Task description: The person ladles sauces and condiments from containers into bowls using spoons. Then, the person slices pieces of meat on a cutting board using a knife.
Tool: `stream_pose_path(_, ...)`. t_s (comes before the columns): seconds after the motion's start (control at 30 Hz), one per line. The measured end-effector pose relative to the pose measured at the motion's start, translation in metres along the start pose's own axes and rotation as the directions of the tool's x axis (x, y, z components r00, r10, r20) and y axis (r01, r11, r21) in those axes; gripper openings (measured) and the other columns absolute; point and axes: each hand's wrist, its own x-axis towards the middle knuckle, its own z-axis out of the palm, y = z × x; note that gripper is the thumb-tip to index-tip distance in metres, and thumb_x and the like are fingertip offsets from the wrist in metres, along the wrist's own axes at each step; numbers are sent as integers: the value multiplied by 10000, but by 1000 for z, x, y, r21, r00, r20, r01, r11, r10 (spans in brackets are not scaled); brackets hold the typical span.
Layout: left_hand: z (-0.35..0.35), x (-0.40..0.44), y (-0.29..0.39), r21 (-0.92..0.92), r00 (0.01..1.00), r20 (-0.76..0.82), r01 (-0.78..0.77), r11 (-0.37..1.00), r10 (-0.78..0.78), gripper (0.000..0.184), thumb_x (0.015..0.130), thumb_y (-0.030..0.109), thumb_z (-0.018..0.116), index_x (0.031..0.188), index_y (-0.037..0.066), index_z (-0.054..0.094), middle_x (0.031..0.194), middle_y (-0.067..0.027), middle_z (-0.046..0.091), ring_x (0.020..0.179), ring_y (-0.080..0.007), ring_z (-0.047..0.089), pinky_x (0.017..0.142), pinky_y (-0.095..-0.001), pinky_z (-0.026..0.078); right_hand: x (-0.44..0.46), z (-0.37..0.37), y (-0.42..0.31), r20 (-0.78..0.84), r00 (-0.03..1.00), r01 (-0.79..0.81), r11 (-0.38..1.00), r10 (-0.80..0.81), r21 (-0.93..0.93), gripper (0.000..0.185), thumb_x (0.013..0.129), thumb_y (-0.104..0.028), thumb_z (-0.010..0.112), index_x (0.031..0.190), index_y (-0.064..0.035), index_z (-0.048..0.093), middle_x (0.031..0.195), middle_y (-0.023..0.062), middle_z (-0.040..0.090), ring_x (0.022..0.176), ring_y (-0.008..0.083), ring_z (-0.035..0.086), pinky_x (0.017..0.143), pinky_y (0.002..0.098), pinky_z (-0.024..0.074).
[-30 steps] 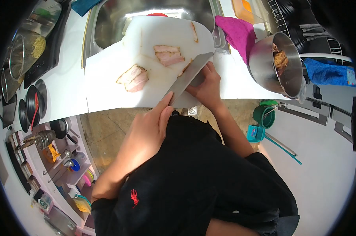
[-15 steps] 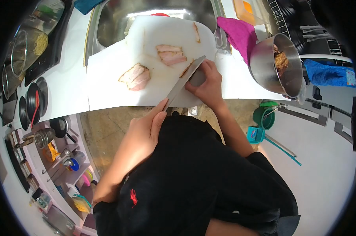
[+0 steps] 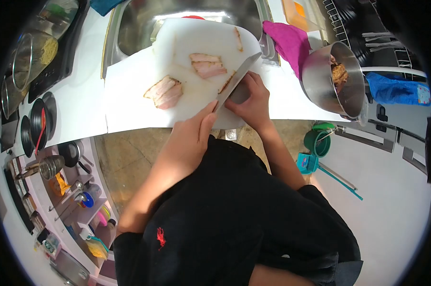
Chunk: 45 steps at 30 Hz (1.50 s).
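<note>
My left hand (image 3: 191,131) is closed round the handle of a kitchen knife (image 3: 240,71), whose blade slants up and right over the white cutting board (image 3: 189,40). Behind the blade, my right hand (image 3: 253,102) curls its thumb and fingers round a piece of meat, mostly hidden by the blade and fingers. A thin brown-edged strip of meat (image 3: 226,82) lies along the blade's left side. Overlapping meat slices (image 3: 208,66) rest mid-board, with another group of slices (image 3: 164,92) to the left. One narrow strip (image 3: 238,39) sits near the far right edge.
The board reaches over a steel sink (image 3: 139,28). To the right stand a steel pot (image 3: 315,81) with browned meat in it and a magenta cloth (image 3: 289,43). Bowls (image 3: 22,62) and black pans (image 3: 38,124) are at the left. A green bucket (image 3: 317,143) is on the floor.
My left hand has pushed the knife forward, up and to the right, so its tip reaches farther over the board. My right hand stays almost in place.
</note>
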Motion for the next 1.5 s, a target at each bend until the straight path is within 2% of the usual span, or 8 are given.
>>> stream_pose_path(0.37, -10, 7, -5, -30, 995, 92, 39, 999, -36, 406, 1031, 276, 418, 1303, 5, 546, 910, -298, 630, 896, -460, 608, 811, -416, 471, 3, -2, 4, 27, 997, 72, 997, -71, -27, 399, 586, -122, 795, 937, -25, 632, 1035, 120, 642, 921, 279, 639, 791, 370, 536)
stream_pose_path(0.5, 4, 17, -15, -27, 994, 6, -105, 994, 105, 421, 1036, 281, 390, 1351, 40, 530, 582, -82, 441, 533, -168, 435, 576, -322, 415, 2, -4, -1, 25, 999, 22, 1000, -22, -12, 335, 589, -116, 790, 875, -56, 625, 1034, 106, 643, 985, 291, 616, 807, 392, 531)
stream_pose_path(0.67, 7, -5, -28, 92, 963, -116, -234, 968, 244, 406, 1029, 267, 414, 1329, 21, 535, 723, -200, 603, 674, -324, 592, 710, -390, 478, 0, -2, 5, 27, 1000, 16, 1000, -16, -12, 469, 586, -137, 801, 1008, -15, 634, 1084, 148, 627, 962, 307, 638, 808, 385, 536)
stream_pose_path(0.77, -2, -14, -4, 109, 993, 61, 96, 989, -103, 408, 1025, 278, 435, 1297, -9, 535, 1005, -305, 629, 1006, -474, 576, 851, -470, 461, -1, 0, 3, 11, 1000, -8, 1000, 8, 9, 424, 589, -136, 795, 966, -34, 631, 1074, 133, 625, 998, 315, 608, 816, 404, 533)
stream_pose_path(0.87, 16, 10, -23, 58, 978, -103, -177, 982, 182, 409, 1028, 285, 427, 1294, -4, 540, 961, -309, 633, 970, -478, 589, 831, -475, 467, 0, -1, 1, 14, 1000, 14, 1000, -14, 12, 449, 588, -140, 797, 989, -28, 630, 1076, 139, 621, 990, 324, 602, 816, 410, 527)
stream_pose_path(1.17, 4, 8, -9, 53, 999, 29, 37, 998, -38, 431, 1037, 304, 403, 1302, -9, 534, 934, -302, 642, 925, -485, 602, 820, -459, 473, 1, -2, 4, 31, 999, 45, 999, -45, -14, 407, 597, -120, 798, 945, -23, 612, 1042, 129, 611, 970, 300, 601, 813, 390, 518)
stream_pose_path(1.43, -19, -9, -18, -373, 984, 117, 169, 912, -134, 423, 1057, 317, 381, 1306, 12, 538, 588, -37, 470, 493, -95, 438, 476, -245, 366, 12, -13, 8, 162, 955, -296, 803, 248, 518, 388, 680, -112, 801, 986, -20, 581, 1082, 110, 586, 979, 253, 594, 866, 336, 495)
stream_pose_path(1.5, -24, -18, -24, -518, 985, 88, 172, 838, -148, 383, 1059, 319, 379, 1186, 10, 566, 573, -3, 432, 466, -58, 382, 440, -213, 321, 30, -16, 11, 163, 961, -261, 927, 223, 270, 411, 719, -197, 770, 1030, -1, 586, 1028, 171, 570, 975, 337, 588, 827, 413, 504)
